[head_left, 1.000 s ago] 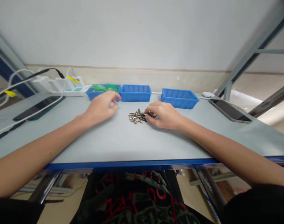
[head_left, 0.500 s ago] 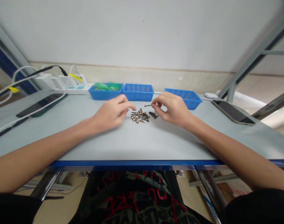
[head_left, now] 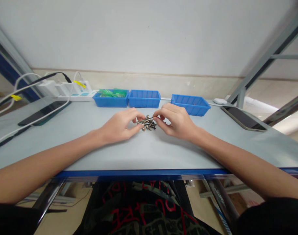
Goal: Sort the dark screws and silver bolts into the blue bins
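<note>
A small pile of mixed screws (head_left: 149,124), some brassy and some black, lies on the grey table. My right hand (head_left: 177,121) pinches one long screw (head_left: 150,118) by its end, just over the pile's far side. At the pile's left edge is my left hand (head_left: 123,126), thumb and index finger apart around some of the screws. Whether its fingertips touch any screw cannot be made out. The black screws to the right of the pile are mostly hidden by my right hand.
Behind the pile are a blue bin (head_left: 111,101) with green bags, a second blue bin (head_left: 144,103) and a third (head_left: 191,109). Phones lie left (head_left: 44,113) and right (head_left: 244,119). White cables and a power strip (head_left: 77,97) occupy the back left.
My right hand has moved left and slightly down with the screw, over the pile. My left hand has moved right to the pile's edge, its thumb now spread from the index finger.
</note>
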Action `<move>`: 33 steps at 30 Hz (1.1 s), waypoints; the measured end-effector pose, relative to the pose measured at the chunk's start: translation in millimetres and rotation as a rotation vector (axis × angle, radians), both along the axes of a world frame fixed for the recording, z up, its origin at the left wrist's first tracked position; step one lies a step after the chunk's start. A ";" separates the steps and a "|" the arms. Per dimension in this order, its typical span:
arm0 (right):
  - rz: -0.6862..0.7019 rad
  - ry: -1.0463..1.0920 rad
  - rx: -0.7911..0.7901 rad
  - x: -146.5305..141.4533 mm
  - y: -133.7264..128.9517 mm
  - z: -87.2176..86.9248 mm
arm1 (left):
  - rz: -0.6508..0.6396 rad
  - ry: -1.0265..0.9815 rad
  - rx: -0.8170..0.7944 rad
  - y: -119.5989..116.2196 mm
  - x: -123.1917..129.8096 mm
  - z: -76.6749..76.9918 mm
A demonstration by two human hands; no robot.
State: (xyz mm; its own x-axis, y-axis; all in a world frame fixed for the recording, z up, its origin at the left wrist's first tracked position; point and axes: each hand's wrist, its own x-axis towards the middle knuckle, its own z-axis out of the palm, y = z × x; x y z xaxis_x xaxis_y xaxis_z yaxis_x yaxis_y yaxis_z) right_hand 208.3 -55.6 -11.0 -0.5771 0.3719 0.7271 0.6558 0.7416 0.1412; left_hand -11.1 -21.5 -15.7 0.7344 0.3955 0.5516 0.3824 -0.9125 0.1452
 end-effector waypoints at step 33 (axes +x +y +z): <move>0.094 -0.004 0.004 -3.2 -4.1 -1.5 | 0.015 -0.201 -0.064 -7.5 1.5 3.3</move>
State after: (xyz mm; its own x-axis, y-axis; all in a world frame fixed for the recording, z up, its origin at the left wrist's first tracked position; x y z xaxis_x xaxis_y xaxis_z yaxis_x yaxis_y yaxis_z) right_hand 205.2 -59.7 -12.5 -0.6124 0.3131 0.7259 0.5828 0.7992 0.1469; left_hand -9.6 -29.0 -12.4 0.6056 0.4445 0.6600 0.3536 -0.8934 0.2772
